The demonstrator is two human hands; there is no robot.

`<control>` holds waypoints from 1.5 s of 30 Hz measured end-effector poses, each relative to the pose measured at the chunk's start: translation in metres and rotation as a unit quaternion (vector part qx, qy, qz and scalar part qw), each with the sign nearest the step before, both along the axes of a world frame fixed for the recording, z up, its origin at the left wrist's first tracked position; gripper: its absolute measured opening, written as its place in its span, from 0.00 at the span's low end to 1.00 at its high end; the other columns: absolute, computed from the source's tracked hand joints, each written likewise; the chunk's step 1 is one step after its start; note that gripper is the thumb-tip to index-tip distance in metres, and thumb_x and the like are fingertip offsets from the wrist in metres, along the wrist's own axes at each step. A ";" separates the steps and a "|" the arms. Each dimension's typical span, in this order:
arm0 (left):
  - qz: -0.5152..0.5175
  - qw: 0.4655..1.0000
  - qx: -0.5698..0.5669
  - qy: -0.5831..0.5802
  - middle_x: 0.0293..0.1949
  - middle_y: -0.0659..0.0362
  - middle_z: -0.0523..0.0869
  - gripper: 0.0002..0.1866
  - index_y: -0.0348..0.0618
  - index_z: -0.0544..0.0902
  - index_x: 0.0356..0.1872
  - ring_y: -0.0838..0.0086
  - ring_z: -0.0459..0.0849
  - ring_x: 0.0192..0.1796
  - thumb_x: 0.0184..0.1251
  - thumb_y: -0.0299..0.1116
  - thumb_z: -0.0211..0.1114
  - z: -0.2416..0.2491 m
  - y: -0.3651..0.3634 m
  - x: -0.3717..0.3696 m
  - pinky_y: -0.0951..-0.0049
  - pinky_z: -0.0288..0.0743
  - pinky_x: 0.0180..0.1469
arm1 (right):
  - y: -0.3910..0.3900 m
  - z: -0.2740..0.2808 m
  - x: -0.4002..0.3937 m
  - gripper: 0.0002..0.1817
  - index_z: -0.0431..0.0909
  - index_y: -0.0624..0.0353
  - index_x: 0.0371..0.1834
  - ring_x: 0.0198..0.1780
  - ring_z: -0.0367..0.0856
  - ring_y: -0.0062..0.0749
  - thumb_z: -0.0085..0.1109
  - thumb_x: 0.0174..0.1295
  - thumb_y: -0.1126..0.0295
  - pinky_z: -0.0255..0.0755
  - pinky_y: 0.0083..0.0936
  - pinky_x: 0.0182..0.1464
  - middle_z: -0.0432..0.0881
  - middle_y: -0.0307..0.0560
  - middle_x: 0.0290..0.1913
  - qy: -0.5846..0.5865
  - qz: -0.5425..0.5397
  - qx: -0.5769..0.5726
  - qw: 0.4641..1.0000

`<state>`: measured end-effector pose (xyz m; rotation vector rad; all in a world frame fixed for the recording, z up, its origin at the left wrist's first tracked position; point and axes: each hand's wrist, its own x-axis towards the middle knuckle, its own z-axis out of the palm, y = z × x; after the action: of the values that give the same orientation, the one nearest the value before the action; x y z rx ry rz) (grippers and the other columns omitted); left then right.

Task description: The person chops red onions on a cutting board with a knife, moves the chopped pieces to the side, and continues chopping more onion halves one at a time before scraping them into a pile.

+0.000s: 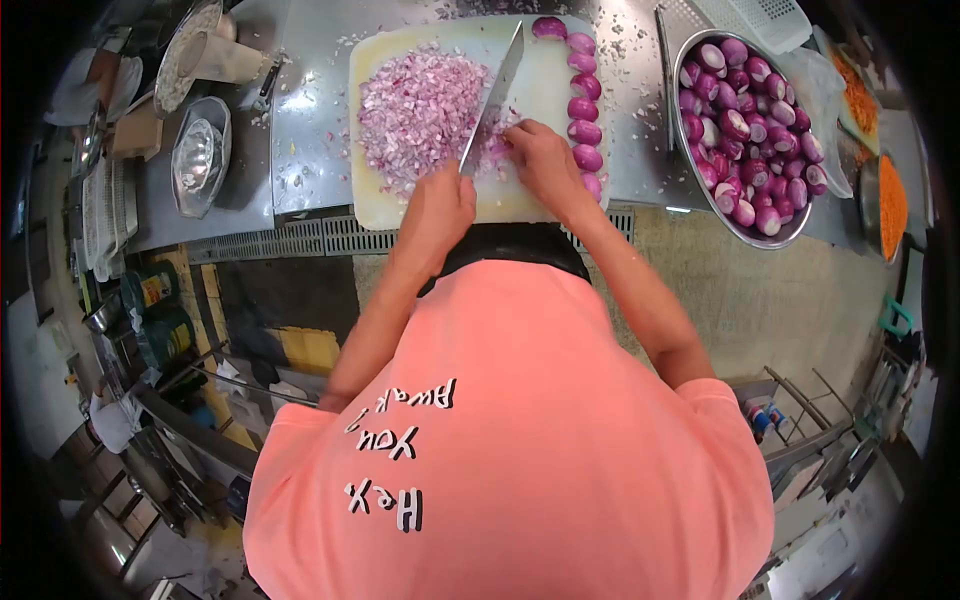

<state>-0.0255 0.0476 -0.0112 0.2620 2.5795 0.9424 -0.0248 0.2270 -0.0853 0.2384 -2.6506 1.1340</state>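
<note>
My left hand is closed around the handle of a kitchen knife, its long blade pointing toward the far side of the white cutting board. My right hand is bent with its fingertips pressed on a partly cut red onion just right of the blade. A wide heap of chopped red onion covers the board's left half. Along its right edge runs a row of peeled red onion pieces.
Right of the board, a metal bowl holds many peeled red onions. Beyond it are a white perforated basket and a bowl of orange shreds. At left sit a clear plastic container and a beige jug. Onion bits dot the steel counter.
</note>
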 end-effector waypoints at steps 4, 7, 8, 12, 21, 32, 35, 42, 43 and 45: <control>-0.025 0.997 -0.012 0.074 0.26 0.35 0.81 0.11 0.28 0.77 0.38 0.39 0.83 0.34 0.69 0.29 0.53 -0.024 0.000 0.004 0.49 0.74 0.35 | -0.008 0.006 0.008 0.09 0.79 0.64 0.40 0.39 0.81 0.61 0.58 0.55 0.80 0.76 0.46 0.41 0.79 0.61 0.37 -0.054 -0.028 -0.010 0.998; -0.026 0.997 0.004 0.077 0.26 0.35 0.81 0.11 0.28 0.77 0.37 0.39 0.83 0.33 0.69 0.29 0.53 -0.023 0.001 0.009 0.49 0.74 0.35 | -0.009 0.005 0.009 0.07 0.78 0.64 0.40 0.39 0.80 0.63 0.57 0.57 0.80 0.75 0.47 0.42 0.79 0.62 0.37 -0.073 -0.031 -0.035 0.996; -0.019 0.997 0.014 0.080 0.26 0.35 0.81 0.10 0.28 0.77 0.37 0.39 0.82 0.33 0.69 0.29 0.53 -0.018 0.000 0.010 0.49 0.74 0.34 | -0.010 0.006 0.006 0.07 0.78 0.64 0.40 0.39 0.80 0.63 0.57 0.57 0.80 0.75 0.47 0.42 0.79 0.62 0.37 -0.067 -0.030 -0.035 0.997; -0.022 0.999 0.008 0.045 0.26 0.35 0.80 0.10 0.29 0.77 0.37 0.40 0.83 0.33 0.68 0.29 0.54 -0.021 0.011 0.004 0.50 0.73 0.34 | -0.012 0.008 0.012 0.08 0.78 0.65 0.40 0.40 0.80 0.64 0.57 0.57 0.81 0.75 0.49 0.42 0.79 0.64 0.38 -0.072 -0.040 -0.027 0.996; -0.034 0.996 0.027 0.074 0.23 0.36 0.80 0.10 0.30 0.76 0.35 0.36 0.79 0.27 0.69 0.30 0.54 -0.031 0.015 0.003 0.49 0.72 0.31 | -0.010 0.000 0.013 0.08 0.77 0.65 0.39 0.39 0.80 0.65 0.54 0.56 0.82 0.74 0.51 0.41 0.78 0.64 0.36 -0.064 -0.042 -0.040 0.996; -0.029 0.998 -0.012 0.062 0.22 0.38 0.79 0.13 0.28 0.77 0.37 0.47 0.83 0.27 0.69 0.32 0.55 -0.018 0.002 0.007 0.52 0.74 0.32 | -0.004 0.000 0.011 0.06 0.80 0.63 0.35 0.40 0.81 0.57 0.57 0.54 0.80 0.75 0.47 0.41 0.80 0.57 0.36 -0.040 -0.048 0.013 0.998; -0.031 0.996 -0.021 0.081 0.25 0.34 0.80 0.12 0.27 0.77 0.35 0.41 0.83 0.32 0.68 0.29 0.54 -0.018 0.002 0.004 0.48 0.74 0.35 | -0.004 -0.004 0.016 0.06 0.81 0.63 0.35 0.40 0.81 0.54 0.58 0.54 0.79 0.75 0.45 0.41 0.80 0.55 0.35 -0.011 -0.042 0.031 0.999; -0.034 0.996 -0.019 0.079 0.24 0.35 0.80 0.11 0.28 0.77 0.35 0.40 0.82 0.30 0.68 0.29 0.54 -0.021 0.002 0.005 0.50 0.73 0.33 | -0.013 -0.003 0.009 0.06 0.80 0.63 0.33 0.38 0.80 0.56 0.58 0.52 0.80 0.75 0.46 0.42 0.80 0.57 0.32 -0.026 -0.041 0.021 0.999; -0.032 0.996 -0.019 0.075 0.24 0.35 0.80 0.11 0.28 0.77 0.35 0.40 0.82 0.30 0.68 0.29 0.54 -0.020 0.002 0.005 0.50 0.73 0.33 | -0.014 -0.002 0.011 0.05 0.80 0.63 0.32 0.38 0.80 0.57 0.58 0.52 0.80 0.75 0.46 0.41 0.80 0.58 0.31 -0.027 -0.039 0.018 0.999; -0.003 1.000 0.009 -0.001 0.23 0.37 0.80 0.11 0.29 0.76 0.34 0.40 0.82 0.28 0.69 0.30 0.54 -0.012 0.004 -0.002 0.50 0.72 0.31 | -0.015 -0.003 0.010 0.05 0.79 0.64 0.32 0.37 0.80 0.58 0.58 0.52 0.80 0.75 0.47 0.41 0.80 0.58 0.31 -0.031 -0.039 0.017 0.999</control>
<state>-0.0272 0.0520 -0.0236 0.2724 2.5689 0.9626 -0.0149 0.2121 -0.0879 0.1074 -2.7092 1.0900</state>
